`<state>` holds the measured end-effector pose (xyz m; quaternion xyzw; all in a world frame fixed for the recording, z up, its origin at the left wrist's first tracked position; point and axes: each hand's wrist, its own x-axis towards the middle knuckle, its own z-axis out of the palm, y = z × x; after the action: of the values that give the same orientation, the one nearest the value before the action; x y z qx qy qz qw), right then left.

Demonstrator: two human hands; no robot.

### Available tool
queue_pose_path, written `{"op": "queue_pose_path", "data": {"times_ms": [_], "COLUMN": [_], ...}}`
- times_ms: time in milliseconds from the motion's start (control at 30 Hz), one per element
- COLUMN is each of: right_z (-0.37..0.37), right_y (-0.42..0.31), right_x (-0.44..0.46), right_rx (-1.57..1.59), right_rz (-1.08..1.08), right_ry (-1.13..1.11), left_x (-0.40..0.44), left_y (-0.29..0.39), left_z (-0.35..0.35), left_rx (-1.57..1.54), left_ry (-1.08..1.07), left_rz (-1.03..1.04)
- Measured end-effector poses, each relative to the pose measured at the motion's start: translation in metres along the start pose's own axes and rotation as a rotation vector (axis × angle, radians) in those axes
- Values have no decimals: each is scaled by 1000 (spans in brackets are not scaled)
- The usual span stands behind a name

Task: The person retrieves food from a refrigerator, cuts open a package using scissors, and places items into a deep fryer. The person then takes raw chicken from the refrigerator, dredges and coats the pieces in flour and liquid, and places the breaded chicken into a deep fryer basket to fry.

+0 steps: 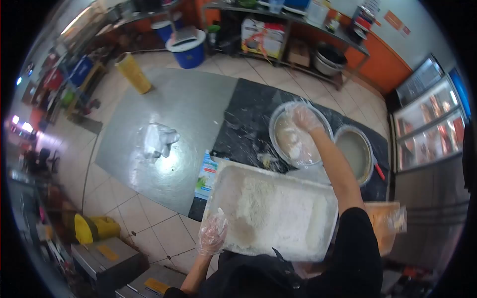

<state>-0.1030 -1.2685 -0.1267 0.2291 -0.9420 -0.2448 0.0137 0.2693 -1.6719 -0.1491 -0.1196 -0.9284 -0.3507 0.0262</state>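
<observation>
Beyond the metal table (194, 99), pale floor tiles (309, 85), a white-lidded blue bucket (190, 58) and, off to the right, a glass-door fridge (428, 119). Along the near edge of the table's black covering (248, 111), a rectangular tray (278, 175) spread with white powder (263, 203). Just past its far right corner, a round basin (273, 133) of pale, wet contents, with the right hand (304, 118), gloved in clear plastic, reaching inside; cannot tell whether gripping. At the tray's left rim, the left hand (213, 233), likewise gloved; cannot tell whether closed on it.
</observation>
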Motion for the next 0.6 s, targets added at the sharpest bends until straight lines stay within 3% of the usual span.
{"op": "queue_pose_path", "data": {"times_ms": [33,67,100,167,200,267,367,433,467,567,600], "right_z": [-14,-28,-31,-3,51,20,21,3,11,8,62], "right_y": [-8,-20,-28,-40,-38,-36,-35,-32,-32,-27,-19], "right_x": [10,21,25,60,66,63,75,68,65,74,96], "right_rx": [126,253,282,8,244,260,305,480,162,153,403], "right_rz": [-87,-199,-347,-674,-742,-813,-837,-838,-867,-883,-900], "right_ry": [124,255,308,105,384,327,144,-3,192,177,346], "left_x": [2,-20,-22,-19,-18,-19,-34,-30,-28,-37,-33], "left_y": [2,-22,-23,-23,-21,-15,-54,-37,-31,-50,-45], "left_z": [-2,30,28,18,14,14,62,45,37,45,42], "left_rx": [10,-684,-325,444,646,1021,1713,1486,1370,1552,1031], "left_ry": [-6,-37,-22,-67,-90,-204,-78,-160,-197,-147,-84], "left_rz": [-7,-221,-39,216,284,419,524,449,416,436,279]}}
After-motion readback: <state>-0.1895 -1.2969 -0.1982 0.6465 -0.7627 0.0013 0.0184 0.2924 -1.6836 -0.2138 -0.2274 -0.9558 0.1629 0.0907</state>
